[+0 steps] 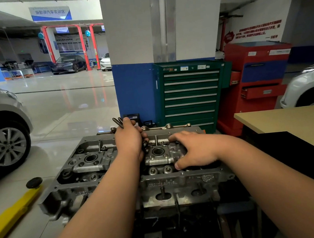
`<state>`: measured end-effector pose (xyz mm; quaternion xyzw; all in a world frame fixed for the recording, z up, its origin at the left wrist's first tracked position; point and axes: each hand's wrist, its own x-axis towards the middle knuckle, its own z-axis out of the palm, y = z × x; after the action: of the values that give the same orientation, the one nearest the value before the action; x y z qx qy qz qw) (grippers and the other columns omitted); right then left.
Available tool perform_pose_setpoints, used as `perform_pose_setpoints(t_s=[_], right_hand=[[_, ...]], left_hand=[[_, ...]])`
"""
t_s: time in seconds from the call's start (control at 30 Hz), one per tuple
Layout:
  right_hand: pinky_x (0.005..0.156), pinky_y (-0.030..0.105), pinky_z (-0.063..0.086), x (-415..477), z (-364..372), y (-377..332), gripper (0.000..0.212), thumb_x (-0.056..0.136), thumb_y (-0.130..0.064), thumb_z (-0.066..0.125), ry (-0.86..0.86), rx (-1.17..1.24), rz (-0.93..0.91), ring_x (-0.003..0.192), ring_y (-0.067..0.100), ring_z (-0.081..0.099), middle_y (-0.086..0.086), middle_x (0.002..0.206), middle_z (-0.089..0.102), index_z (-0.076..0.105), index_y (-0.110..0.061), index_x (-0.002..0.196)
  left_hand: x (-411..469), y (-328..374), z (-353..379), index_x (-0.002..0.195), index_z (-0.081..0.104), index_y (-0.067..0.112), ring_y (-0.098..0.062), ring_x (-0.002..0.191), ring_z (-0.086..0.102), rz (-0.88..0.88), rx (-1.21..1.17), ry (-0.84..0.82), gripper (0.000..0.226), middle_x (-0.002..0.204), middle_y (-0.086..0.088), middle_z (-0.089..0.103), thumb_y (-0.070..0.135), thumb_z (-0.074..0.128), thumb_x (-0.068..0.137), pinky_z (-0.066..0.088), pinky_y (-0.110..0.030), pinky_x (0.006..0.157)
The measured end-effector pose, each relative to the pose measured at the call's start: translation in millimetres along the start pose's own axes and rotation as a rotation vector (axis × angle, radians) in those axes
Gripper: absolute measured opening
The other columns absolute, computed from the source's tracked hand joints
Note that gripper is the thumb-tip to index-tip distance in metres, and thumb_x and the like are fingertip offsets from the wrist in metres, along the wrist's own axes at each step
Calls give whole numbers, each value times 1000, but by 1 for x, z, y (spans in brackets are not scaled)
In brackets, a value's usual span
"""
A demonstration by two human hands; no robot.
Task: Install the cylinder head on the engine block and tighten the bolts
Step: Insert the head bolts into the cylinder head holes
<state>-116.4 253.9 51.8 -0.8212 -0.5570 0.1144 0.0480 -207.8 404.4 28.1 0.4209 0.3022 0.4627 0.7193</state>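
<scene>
1. The cylinder head (177, 182) sits on top of the engine block (172, 230), so the placing step looks finished to me
2. The bolts (118, 122) are not yet in: a bundle of long dark ones is in the left hand (129, 138), whose fingers are wrapped tight around them; their ends stick out above and below the fist
3. I judge that putting each bolt in its hole and then tightening them all is what remains; no wrench is visible
4. The right hand (191, 150) lies on the right part of the head, fingers spread and relaxed, thumb near the front edge; it holds nothing that I can see
5. The left hand is over the middle of the head, just beside the right hand, so the bolts are close above the place where they must go
</scene>
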Motion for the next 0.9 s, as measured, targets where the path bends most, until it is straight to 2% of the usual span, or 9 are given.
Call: perform_pose_setpoints(t_s=[0.1,0.23,0.3,0.43,0.6,0.7,0.8,0.9], right_hand=[[109,36,30,3,6,0,91,77,-59,66,5,21,25,138,20,31,-5,154,26,21,-29,150],[108,43,36,8,18,-5,77,84,-68,49,150,-39,63,134,22,39,-2,150,37,30,-27,146],[107,40,36,7,18,-4,73,87,-68,44,172,-5,55,133,21,40,-1,149,39,33,-26,145],[95,26,34,2,6,3,82,80,-61,62,1,94,32,130,17,41,-5,150,35,26,-31,148],[104,41,39,10,25,-10,71,84,-63,53,211,-76,93,129,22,43,-1,146,39,33,-28,143],[103,38,38,7,17,-5,69,85,-66,51,153,46,77,127,19,44,-3,145,41,36,-29,142],[100,31,36,2,7,1,76,82,-58,62,18,115,50,129,18,42,-3,148,36,31,-30,146],[104,37,39,3,14,-5,72,83,-56,62,100,41,60,128,21,44,-1,146,39,33,-30,144]], left_hand=[[-1,0,0,85,47,15,-10,33,42,-6,1,-2,24,50,2,45,30,36,101,37,-20,36],[-3,1,0,85,47,15,-10,34,42,2,11,-3,25,53,1,46,30,36,101,37,-21,37],[-3,1,-1,85,48,15,-10,35,43,5,15,-2,25,53,1,46,30,35,101,37,-21,37],[-3,1,-2,86,48,16,-10,36,43,3,17,-7,24,50,2,47,30,35,100,37,-21,36],[-4,1,-1,85,48,15,-11,36,43,5,21,-7,25,53,1,46,30,35,101,37,-21,37],[-4,0,-2,85,49,15,-12,38,43,12,37,-6,26,53,1,47,31,35,101,37,-22,39],[-4,0,-1,84,48,15,-12,38,43,12,38,-7,25,53,1,47,30,35,101,37,-23,39],[-4,0,-1,84,48,16,-11,36,43,17,51,-5,24,52,2,47,29,35,100,37,-23,37]])
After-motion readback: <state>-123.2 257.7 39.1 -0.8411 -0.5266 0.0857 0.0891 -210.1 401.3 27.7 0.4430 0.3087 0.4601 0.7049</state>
